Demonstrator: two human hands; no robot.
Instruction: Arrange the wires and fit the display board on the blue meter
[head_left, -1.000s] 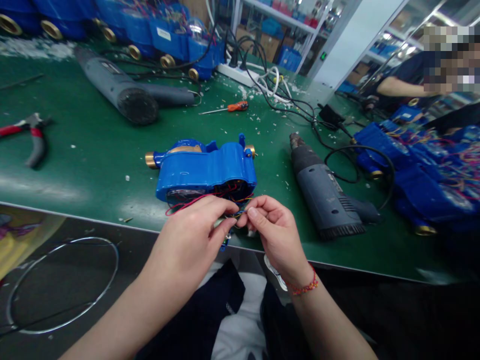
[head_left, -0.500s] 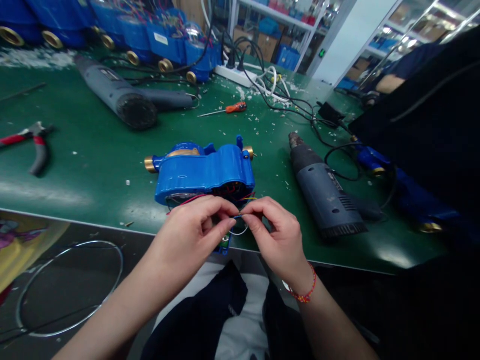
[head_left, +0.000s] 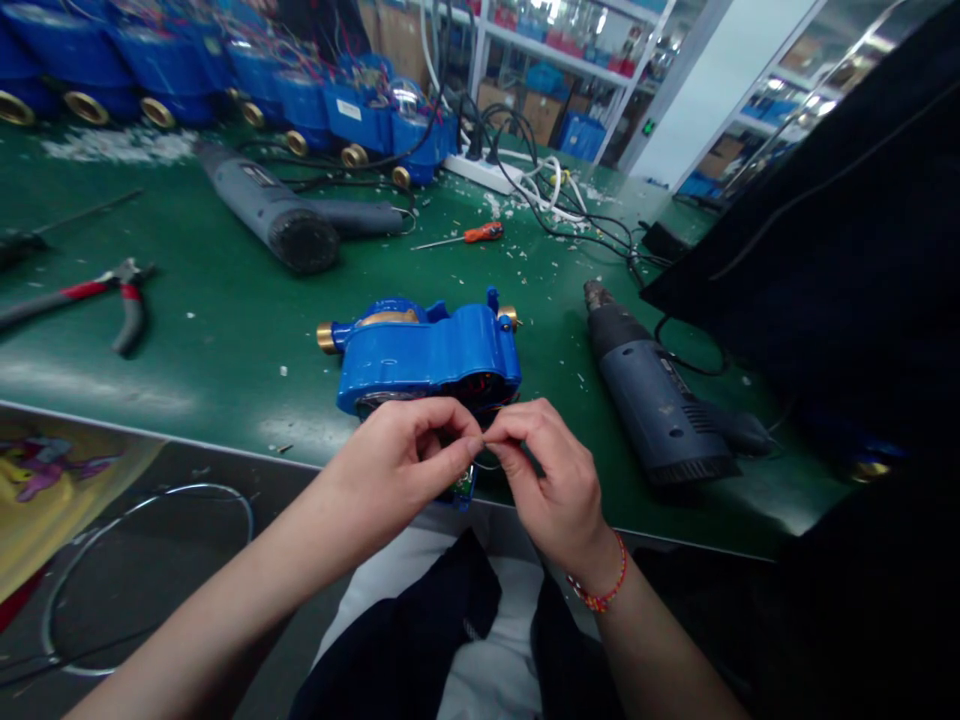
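Observation:
Close together at the table's front edge, my left hand (head_left: 420,450) and my right hand (head_left: 551,475) both pinch thin wires (head_left: 489,463) between thumb and forefinger. The fingertips nearly meet and hide the wire ends. Just behind them lies a blue water meter (head_left: 427,350) with brass pipe ends, its dark round opening with wires inside facing me. Under my left fingers, a small green circuit board (head_left: 463,487) in a blue frame shows partly at the edge.
A heat gun (head_left: 652,400) lies to the right, another heat gun (head_left: 277,215) at the back left. Pliers (head_left: 112,285) lie left; an orange screwdriver (head_left: 480,233) lies behind the meter. Several blue meters (head_left: 360,120) and a white power strip (head_left: 480,172) line the back. A dark-clothed person (head_left: 840,250) is at right.
The view has shifted, so the table things appear farther right and slightly lower. My fingertips have drawn closer together, and less of the wire loop below them shows.

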